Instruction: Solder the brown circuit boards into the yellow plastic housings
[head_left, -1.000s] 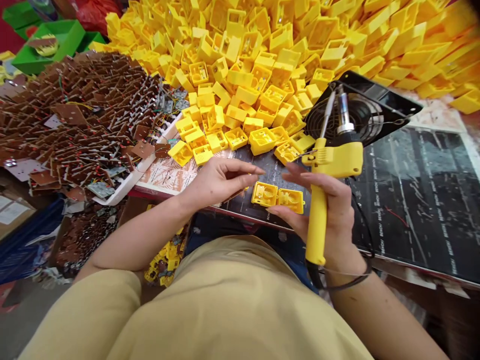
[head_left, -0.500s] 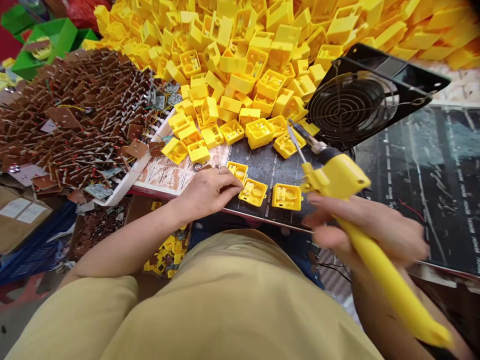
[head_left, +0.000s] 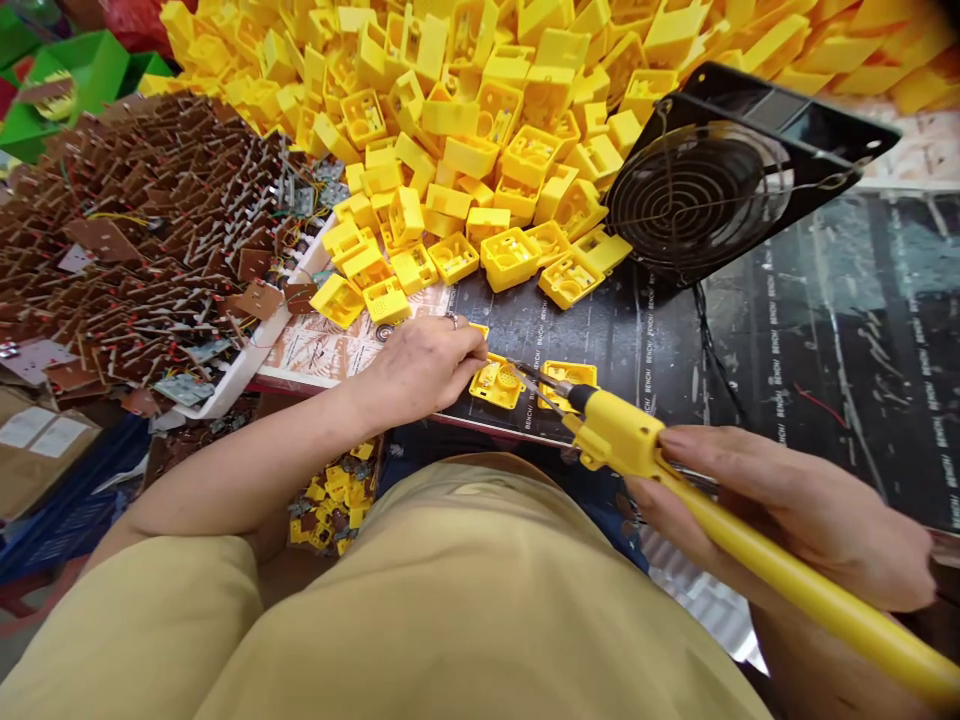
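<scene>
Over yellow casings (head_left: 497,384) — soldering gun (head_left: 624,436), now closer

Bright, diffuse light; pale sheen toward far right corner of black printed desk (head_left: 825,310); shadow beneath black square fan (head_left: 739,170); yellow boxy plastic cases (head_left: 877,35) past same corner stretched, blurred.

1. Place: workshop, sm.-parts assy. type.
2. Bench (head_left: 825,330), blk. top, "BENCH" printed rptd.
3. Yellow plastic housings (head_left: 450,118), lg. heap, bulk qty.
4. Brown circuit boards (head_left: 150,255), wired, piled in wht. tray (head_left: 251,365).
5. Soldering gun (head_left: 622,435), yellow, 1 pc.
6. Fan (head_left: 697,205), blk., 1 pc., on bench.
7. Cardboard box (head_left: 45,455), lower L, by blue crate (head_left: 52,535).
</scene>
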